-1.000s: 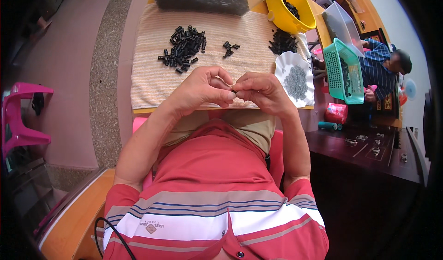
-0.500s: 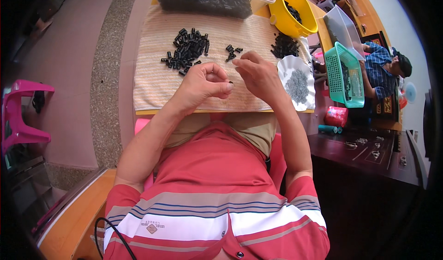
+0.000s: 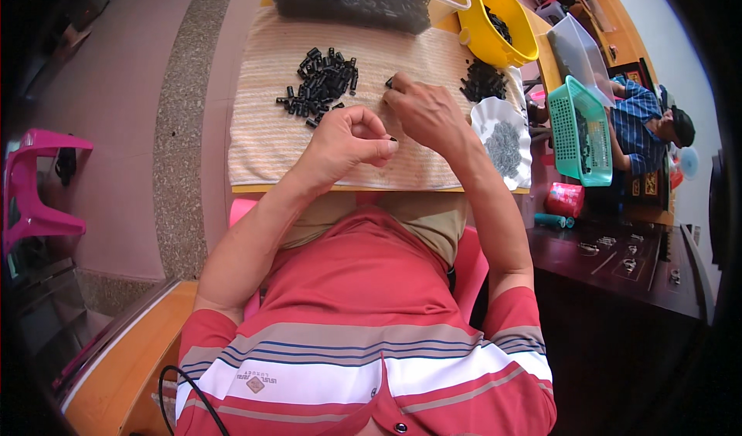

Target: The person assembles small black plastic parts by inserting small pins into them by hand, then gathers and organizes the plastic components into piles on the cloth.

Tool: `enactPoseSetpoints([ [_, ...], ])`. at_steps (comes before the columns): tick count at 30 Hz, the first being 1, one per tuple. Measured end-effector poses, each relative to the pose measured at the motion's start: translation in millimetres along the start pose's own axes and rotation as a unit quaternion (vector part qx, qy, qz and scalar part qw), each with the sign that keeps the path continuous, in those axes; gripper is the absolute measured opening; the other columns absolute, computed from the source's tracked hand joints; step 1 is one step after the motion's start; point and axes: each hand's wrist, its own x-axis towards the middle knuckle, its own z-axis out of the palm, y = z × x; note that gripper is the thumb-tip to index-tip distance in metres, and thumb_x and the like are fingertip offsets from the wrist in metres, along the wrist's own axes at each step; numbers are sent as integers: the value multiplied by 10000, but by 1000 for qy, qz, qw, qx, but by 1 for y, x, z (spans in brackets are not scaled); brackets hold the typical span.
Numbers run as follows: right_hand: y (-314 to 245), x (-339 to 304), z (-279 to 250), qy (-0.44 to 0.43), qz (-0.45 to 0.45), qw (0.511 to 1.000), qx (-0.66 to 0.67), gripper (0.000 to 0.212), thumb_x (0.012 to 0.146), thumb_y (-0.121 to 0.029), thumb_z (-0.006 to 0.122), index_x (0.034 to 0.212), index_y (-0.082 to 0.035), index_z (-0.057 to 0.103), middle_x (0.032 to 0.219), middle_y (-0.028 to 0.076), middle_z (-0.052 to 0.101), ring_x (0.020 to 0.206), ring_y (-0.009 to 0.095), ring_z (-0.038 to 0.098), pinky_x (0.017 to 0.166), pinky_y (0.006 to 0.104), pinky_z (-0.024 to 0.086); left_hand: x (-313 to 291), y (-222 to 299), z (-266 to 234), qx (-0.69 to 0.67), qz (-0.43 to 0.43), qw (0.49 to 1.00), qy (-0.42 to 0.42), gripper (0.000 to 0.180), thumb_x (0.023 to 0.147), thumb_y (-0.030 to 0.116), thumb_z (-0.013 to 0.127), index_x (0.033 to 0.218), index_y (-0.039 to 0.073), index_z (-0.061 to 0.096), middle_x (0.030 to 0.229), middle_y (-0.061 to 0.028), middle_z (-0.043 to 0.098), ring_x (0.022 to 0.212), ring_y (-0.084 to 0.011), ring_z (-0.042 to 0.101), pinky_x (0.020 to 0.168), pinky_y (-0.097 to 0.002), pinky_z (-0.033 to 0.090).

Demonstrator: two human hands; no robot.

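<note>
Over the near half of the striped, pale orange towel (image 3: 267, 146) covering the wooden table (image 3: 447, 23), the person's left hand (image 3: 348, 144) pinches a tiny black piece (image 3: 393, 139) between thumb and forefinger, while the right hand (image 3: 427, 113), fingers bent down, reaches just beyond it to a short black cylinder (image 3: 389, 83); whether it grips anything I can't tell. Near the right edge sits a white, wavy-rimmed dish (image 3: 481, 113) of small pale grey bits, with a loose heap of shiny black cylinders (image 3: 328, 80) left of the right hand and a black pile (image 3: 484, 80) beyond the dish. At the far edge stand a clear plastic bin (image 3: 437, 5) and, towards the far right corner, a yellow plastic tub (image 3: 474, 26), both holding black pieces.
</note>
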Motion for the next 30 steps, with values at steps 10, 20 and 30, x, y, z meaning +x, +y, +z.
enactPoseSetpoints([
  [10, 5, -22, 11, 157, 104, 938, 292, 157, 845, -88, 724, 984, -19, 742, 926, 173, 723, 829, 302, 723, 717, 372, 571, 0, -2, -1, 8, 3, 1000, 8, 184, 863, 68, 793, 913, 34, 619, 849, -56, 704, 764, -114, 678, 705, -266, 579],
  [20, -5, -47, 22, 189, 118, 864, 451, 174, 875, -58, 751, 1043, -15, 743, 883, 135, 736, 760, 185, 702, 681, 304, 542, 1, -3, -1, 7, 11, 1000, 21, 186, 849, 71, 807, 894, 42, 629, 843, -50, 698, 763, -112, 672, 706, -261, 574],
  [30, -17, -61, 27, 163, 115, 819, 537, 154, 909, -36, 752, 1043, 22, 702, 887, 37, 703, 793, 75, 629, 699, 232, 512, 1, -6, -1, 10, 18, 1000, 23, 195, 855, 80, 812, 900, 38, 627, 848, -46, 693, 764, -108, 673, 705, -255, 579],
])
